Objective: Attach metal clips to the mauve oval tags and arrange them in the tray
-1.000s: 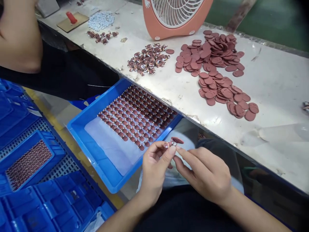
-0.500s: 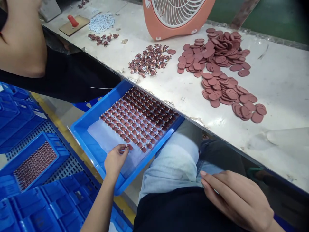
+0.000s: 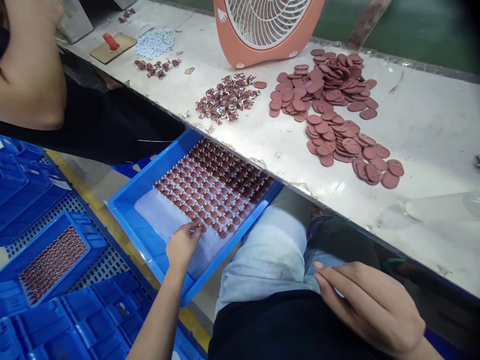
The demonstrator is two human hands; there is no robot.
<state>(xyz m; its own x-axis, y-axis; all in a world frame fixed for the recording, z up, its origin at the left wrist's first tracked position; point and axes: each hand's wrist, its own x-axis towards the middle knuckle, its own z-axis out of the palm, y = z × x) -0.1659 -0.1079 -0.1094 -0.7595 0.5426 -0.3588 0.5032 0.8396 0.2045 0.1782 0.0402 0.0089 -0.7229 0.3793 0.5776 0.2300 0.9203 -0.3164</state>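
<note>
My left hand is closed in a pinch on a small reddish-brown oval piece, low over the white sheet in a blue tray. Rows of similar brown pieces, each with a small figure-like part at one end, fill the tray's far side, and the pinched one is at their near edge. My right hand hovers above my lap, thumb and fingertips pressed together; whatever may be between them is hidden. On the bench are a heap of brown ovals and a pile of small brown-and-white figures.
An orange fan stands on the white bench, whose edge overhangs the tray. A co-worker's arm is at upper left, near pale blue bits. Stacked blue crates and a filled crate stand at left.
The camera view has shifted slightly. My left hand still pinches the piece, now closer against the nearest row. My right hand has hardly moved.
</note>
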